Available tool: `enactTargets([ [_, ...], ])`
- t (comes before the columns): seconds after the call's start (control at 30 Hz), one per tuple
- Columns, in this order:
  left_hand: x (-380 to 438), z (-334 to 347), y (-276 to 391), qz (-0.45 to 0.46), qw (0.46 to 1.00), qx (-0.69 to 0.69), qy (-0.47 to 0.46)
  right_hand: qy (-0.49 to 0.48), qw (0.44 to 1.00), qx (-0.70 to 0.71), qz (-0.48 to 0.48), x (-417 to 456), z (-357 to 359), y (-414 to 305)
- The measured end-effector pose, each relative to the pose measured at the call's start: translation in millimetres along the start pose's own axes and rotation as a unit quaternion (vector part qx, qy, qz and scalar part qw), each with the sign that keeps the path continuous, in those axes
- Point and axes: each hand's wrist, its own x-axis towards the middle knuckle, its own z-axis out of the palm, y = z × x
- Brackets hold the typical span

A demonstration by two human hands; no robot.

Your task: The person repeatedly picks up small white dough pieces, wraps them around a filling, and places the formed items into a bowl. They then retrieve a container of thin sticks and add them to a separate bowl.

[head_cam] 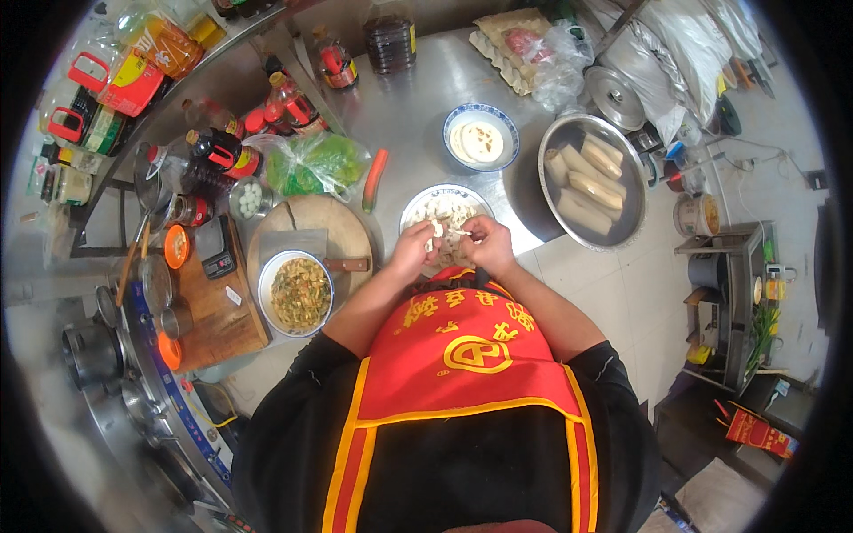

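My left hand (414, 248) grips a chunk of white bread (437, 230) between thumb and fingers. Pinched in the fingertips of my right hand (490, 244) is a small white shred (462, 232). Both hands are over a bowl with a blue-patterned rim (412, 202), close to my red apron. Small torn white pieces (454, 210) fill much of that bowl; my hands hide part of its near side. Beyond it stands a second blue-rimmed bowl (510, 126) with round, brown-spotted flatbreads (481, 141).
Left lie a cleaver (293, 244) on a round chopping board (346, 223), a bowl of chopped vegetables (300, 293), a kitchen scale (218, 248) and bagged greens (313, 163). A red-and-green radish (375, 180) lies ahead. Right, a steel basin (641, 200) holds pale peeled roots (586, 180) in water.
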Motion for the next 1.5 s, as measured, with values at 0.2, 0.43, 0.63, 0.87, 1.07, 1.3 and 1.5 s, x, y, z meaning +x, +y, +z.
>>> enactTargets([
  [0.2, 2.2, 5.5, 4.9, -0.013, 1.0, -0.001, -0.012, -0.034, 0.993, -0.081, -0.08, 3.0, 4.6, -2.7],
  [0.43, 17.2, 11.5, -19.4, 0.026, 0.999, 0.006, -0.03, -0.016, 0.977, -0.152, -0.146, 10.0, 9.4, -12.3],
  [0.63, -5.5, 9.6, 10.3, 0.288, 0.734, 0.614, -0.009, -0.077, 0.976, -0.196, -0.058, 0.5, -4.5, -27.5],
  [0.87, -11.5, 22.1, 34.6, 0.251, 0.678, 0.691, -0.024, -0.092, 0.969, -0.158, -0.164, 6.0, -4.5, -11.3],
  [1.07, -4.5, 18.9, 21.5, 0.201, 0.801, 0.562, -0.034, -0.064, 0.986, -0.09, -0.125, 3.2, -1.0, -9.9],
  [1.3, 18.7, -9.0, -12.3, 0.0, 0.991, 0.13, -0.032, -0.029, 0.996, 0.075, -0.032, -0.2, -6.1, -9.7],
  [1.5, 12.2, -12.4, -16.4, 0.068, 0.979, 0.189, -0.032, -0.05, 0.993, -0.068, -0.082, -0.7, -12.0, -11.2],
])
